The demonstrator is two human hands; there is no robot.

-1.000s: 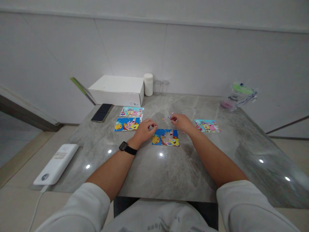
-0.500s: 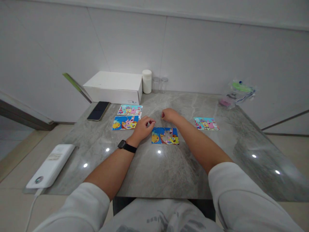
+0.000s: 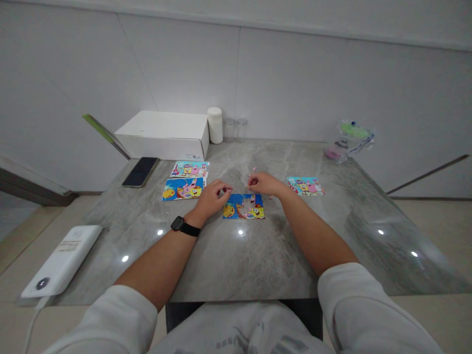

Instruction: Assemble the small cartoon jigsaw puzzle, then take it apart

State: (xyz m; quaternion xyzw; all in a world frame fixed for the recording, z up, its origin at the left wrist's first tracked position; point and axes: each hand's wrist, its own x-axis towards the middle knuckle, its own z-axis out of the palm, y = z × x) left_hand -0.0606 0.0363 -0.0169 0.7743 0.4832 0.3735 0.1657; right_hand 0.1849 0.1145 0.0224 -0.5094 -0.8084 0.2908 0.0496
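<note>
A small jigsaw puzzle (image 3: 229, 212) with a blue and yellow cartoon picture lies flat in front of me, a grey gap in its middle and upper right. My left hand (image 3: 214, 197) is at its upper left corner, thumb and index finger curled toward each other; whatever is between them is too small to make out. Over the upper right edge, my right hand (image 3: 265, 184) has its fingertips pinched together, and what they hold is unclear. Tiny loose puzzle pieces lie around that hand, one piece (image 3: 254, 168) beyond it and another piece (image 3: 271, 197) under the wrist.
To the left lie two picture cards, a blue card (image 3: 183, 189) and a light-blue card (image 3: 190, 169), beside a phone (image 3: 140, 172). Another card (image 3: 306, 186) is at right. Behind stand a white box (image 3: 162, 135), a white bottle (image 3: 215, 126), glass jars (image 3: 235, 131) and a plastic bag (image 3: 348, 142). A power bank (image 3: 62, 260) sits front left.
My right hand has shifted slightly and turned, uncovering loose pieces near it. My left hand has moved a little, its fingers opening slightly. The whole view has shifted somewhat.
</note>
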